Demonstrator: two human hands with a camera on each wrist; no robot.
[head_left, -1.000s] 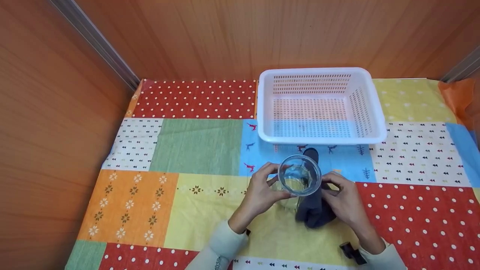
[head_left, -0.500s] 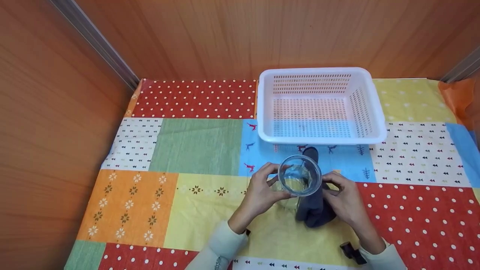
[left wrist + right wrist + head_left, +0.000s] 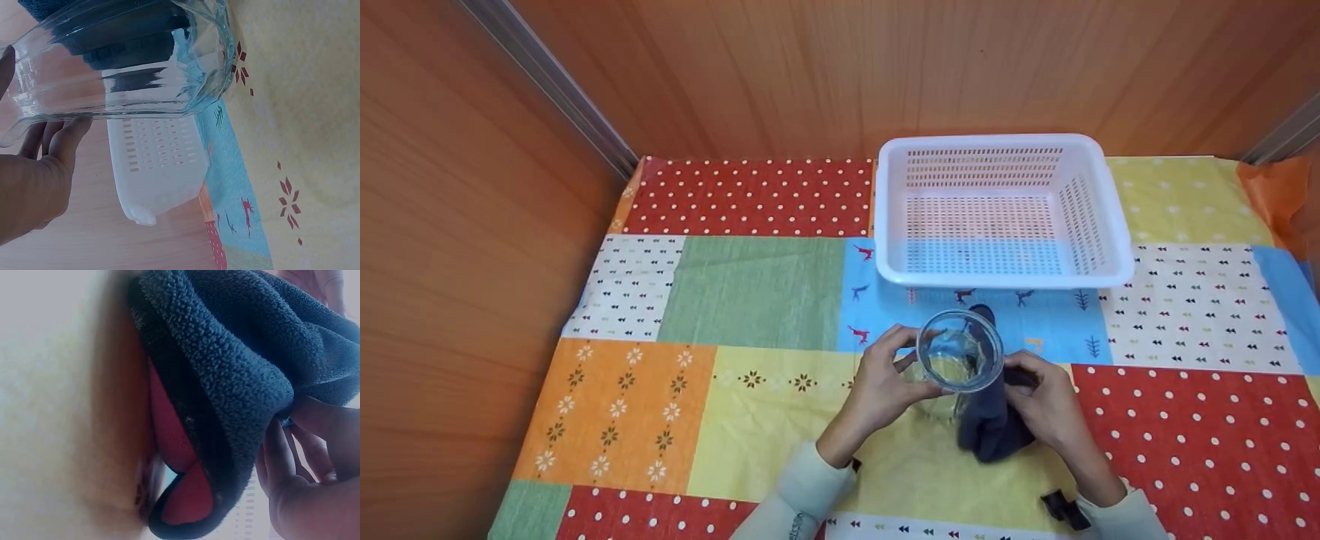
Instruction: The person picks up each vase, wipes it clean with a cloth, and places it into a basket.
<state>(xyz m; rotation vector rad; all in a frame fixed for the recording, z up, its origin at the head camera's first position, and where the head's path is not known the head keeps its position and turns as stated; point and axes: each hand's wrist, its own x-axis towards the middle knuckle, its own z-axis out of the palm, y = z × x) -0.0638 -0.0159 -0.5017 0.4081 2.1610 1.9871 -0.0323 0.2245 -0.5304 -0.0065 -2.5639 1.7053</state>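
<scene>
In my left hand [image 3: 883, 379] I grip a clear glass jar [image 3: 140, 104] near its rim, thumb on one side and fingers on the other. The jar stands upright in the head view, its round mouth facing up. My right hand [image 3: 1046, 397] pinches a dark grey-blue cloth [image 3: 225, 343] between thumb and fingers. Fuzzy on the outside, the cloth has a black border and a pink-red patch [image 3: 188, 500] showing at its folded edge. It hangs against the jar's right side and partly behind it. The left wrist view shows the dark cloth through the glass.
A white perforated plastic basket [image 3: 1005, 281] stands just beyond the hands at the back of the table. The patchwork tablecloth [image 3: 765, 292] covers the tabletop. Wood-grain panels [image 3: 810, 75] rise behind and to the left.
The right hand has moved slightly toward the person, drawing the cloth down along the jar, so its far end sticks out less. The left hand and jar stay put.
</scene>
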